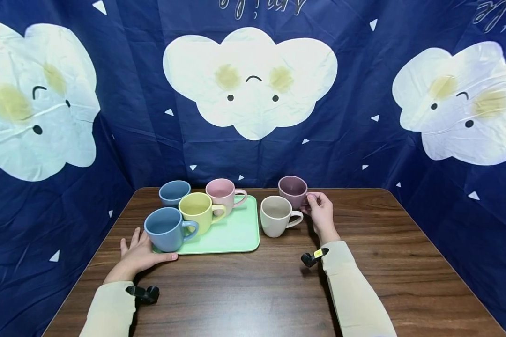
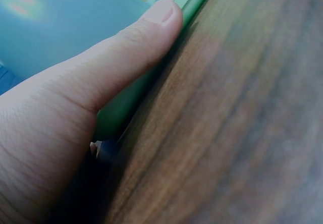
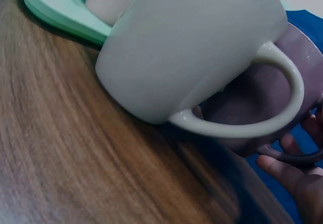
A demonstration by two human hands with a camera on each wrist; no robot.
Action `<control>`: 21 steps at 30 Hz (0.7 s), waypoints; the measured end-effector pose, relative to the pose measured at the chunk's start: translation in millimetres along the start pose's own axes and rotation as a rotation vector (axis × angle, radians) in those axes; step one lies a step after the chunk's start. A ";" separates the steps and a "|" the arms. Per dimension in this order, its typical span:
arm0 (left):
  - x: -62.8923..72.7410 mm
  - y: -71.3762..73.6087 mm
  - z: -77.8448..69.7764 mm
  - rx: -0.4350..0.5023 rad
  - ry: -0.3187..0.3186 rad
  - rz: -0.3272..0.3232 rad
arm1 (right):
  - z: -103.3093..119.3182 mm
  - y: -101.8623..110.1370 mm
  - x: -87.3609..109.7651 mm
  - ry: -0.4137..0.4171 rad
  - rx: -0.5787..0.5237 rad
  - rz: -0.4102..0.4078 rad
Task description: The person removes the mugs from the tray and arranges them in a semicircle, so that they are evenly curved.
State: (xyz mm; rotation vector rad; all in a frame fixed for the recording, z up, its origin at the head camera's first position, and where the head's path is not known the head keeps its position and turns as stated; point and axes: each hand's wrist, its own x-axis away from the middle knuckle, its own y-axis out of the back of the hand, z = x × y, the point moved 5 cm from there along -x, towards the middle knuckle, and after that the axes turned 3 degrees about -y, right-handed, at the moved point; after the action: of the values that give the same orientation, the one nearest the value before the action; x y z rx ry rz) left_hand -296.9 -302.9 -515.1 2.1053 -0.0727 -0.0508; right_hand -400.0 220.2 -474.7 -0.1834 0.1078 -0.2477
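My left hand rests at the near left corner of a pale green tray, its thumb straight along the front rim and its other fingers spread beside a blue mug. In the left wrist view the thumb touches the tray edge, close to the mug's side. My right hand pinches the handle of a purple mug at the back of the table. In the right wrist view fingertips are around that handle. A white mug stands just in front of the purple one and partly covers it.
On the tray stand a yellow mug and a pink mug. A second blue mug is behind them at the back left, its lower part hidden. A dark blue cloth with clouds hangs behind the wooden table.
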 end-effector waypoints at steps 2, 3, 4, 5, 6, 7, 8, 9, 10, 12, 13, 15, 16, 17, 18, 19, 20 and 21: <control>0.1 0.8 -0.9 -0.008 0.002 0.010 | -2.4 0.9 0.8 -0.009 0.008 -0.003; 0.5 1.4 -2.0 -0.013 0.006 0.013 | -3.6 1.3 1.2 -0.015 0.010 -0.004; 1.2 2.7 -3.9 -0.015 0.009 0.017 | -4.6 1.7 1.5 -0.018 0.010 -0.006; 1.3 2.7 -4.0 -0.016 0.009 0.017 | -5.6 2.1 2.0 -0.022 0.011 -0.009; 1.4 2.7 -4.1 -0.015 0.008 0.016 | -6.5 2.3 2.3 -0.026 0.012 -0.012; 1.4 2.8 -4.0 -0.011 0.007 0.015 | -7.3 2.5 2.5 -0.028 0.010 -0.012; 1.4 2.9 -3.9 -0.004 0.004 0.012 | -8.1 2.6 2.5 -0.027 0.009 -0.012; 0.9 2.4 -3.1 0.005 -0.003 0.009 | -8.7 2.8 2.4 -0.026 0.011 -0.011; -0.1 1.5 -1.2 0.009 -0.004 0.001 | -9.3 2.9 2.6 -0.026 0.013 -0.011; -2.6 -1.0 3.7 0.017 -0.012 -0.010 | -10.7 3.4 2.7 -0.029 0.015 -0.016; -3.9 -2.1 6.2 0.017 -0.013 -0.013 | -11.3 3.7 2.8 -0.030 0.016 -0.019; -6.0 -4.0 10.3 0.020 -0.017 -0.016 | -12.6 4.2 3.2 -0.035 0.019 -0.022; -6.9 -4.8 12.4 0.018 -0.015 -0.018 | -13.3 4.3 3.4 -0.039 0.015 -0.024; -7.0 -5.0 13.0 0.020 -0.017 -0.016 | -13.8 4.6 3.4 -0.042 0.013 -0.023; -7.3 -5.5 14.1 0.023 -0.018 -0.017 | -14.2 4.7 3.5 -0.046 0.011 -0.021; -6.7 -5.1 13.9 0.024 -0.016 -0.016 | -14.5 4.7 3.5 -0.049 0.011 -0.018; -6.1 -4.9 13.3 0.031 -0.021 -0.014 | -14.6 4.7 3.4 -0.050 0.017 -0.013; -5.7 -5.0 13.4 0.032 -0.020 -0.014 | -14.7 4.8 3.2 -0.052 0.021 -0.008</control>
State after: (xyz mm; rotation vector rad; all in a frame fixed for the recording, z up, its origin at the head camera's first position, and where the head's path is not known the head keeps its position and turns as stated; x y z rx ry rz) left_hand -303.3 -311.5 -526.1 2.1376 -0.0716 -0.0791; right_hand -397.7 221.5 -490.3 -0.1696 0.0527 -0.2521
